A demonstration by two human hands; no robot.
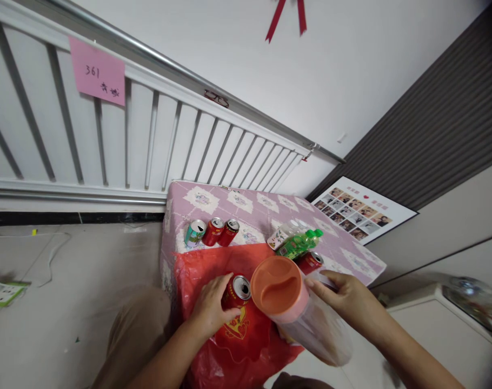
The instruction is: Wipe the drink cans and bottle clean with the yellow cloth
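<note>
My left hand [209, 305] is wrapped round a red soda can [233, 294], whose opened top faces up, over a red plastic bag [250, 259] spread on the table. In my right hand [343, 297] is a clear plastic pitcher [319, 329] with an orange lid [277, 286], tilted toward the can. The lid's edge is close to the can's rim; whether they touch I cannot tell. Liquid in the pitcher is blurred. Behind the bag stand a teal can [194, 234] and two red cans [213, 232]. Another red can [311, 262] is beyond the pitcher.
Green bottles [297, 246] and a clear bottle [280, 235] are at the back of the table with the purple patterned cloth [266, 202]. A white radiator [148, 140] runs along the wall. A power strip [6, 294] lies on the floor at left.
</note>
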